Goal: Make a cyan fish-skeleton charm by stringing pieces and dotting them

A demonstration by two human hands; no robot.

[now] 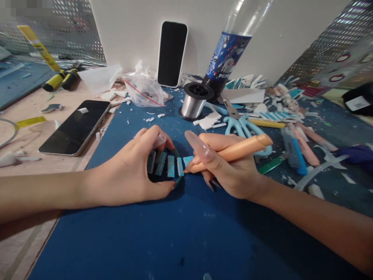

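We find the work at the placing stage: small blue strips (pixel 170 166) are being set side by side inside a dark ring (pixel 175 151) on the blue mat (pixel 175 241), just in front of the wire spool (pixel 194 102). Our left hand (pixel 131 175) is curled around the ring, thumb and fingers steadying its rim. Our right hand (pixel 230 167) is closed on an orange craft knife (pixel 233 152), tip touching the rightmost strip. In our judgement, the next move calls for fine nudging without disturbing neighbours. The strips are pale blue, speckled, roughly parallel and unevenly spaced.
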